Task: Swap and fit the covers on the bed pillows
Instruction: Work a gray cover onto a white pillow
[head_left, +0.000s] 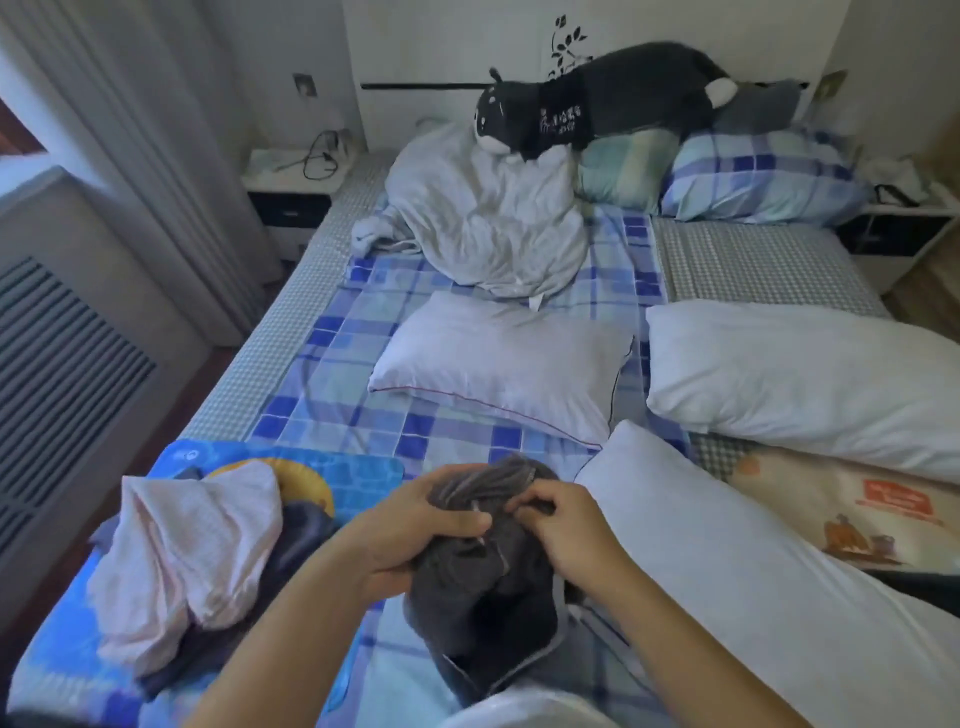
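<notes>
On the left of the bed (291, 332) a pink cover (192, 545) lies crumpled, apparently already stripped. Three bare pillows wait uncovered: one mid-bed (498, 364), one near the right hand (727, 545), one far right (805, 374), so the fitting looks barely begun. The grey cover (483, 577) is bunched low in the middle. The left hand (410, 535) grips its gathered cloth with curled fingers (447, 527); the right hand (566, 525) pinches a fold at the top, possibly feeling for the opening

light: dim, bluish daylight from far left of the left hand (410, 535) | focus: soft — slight blur | edges: wide-angle bending
</notes>
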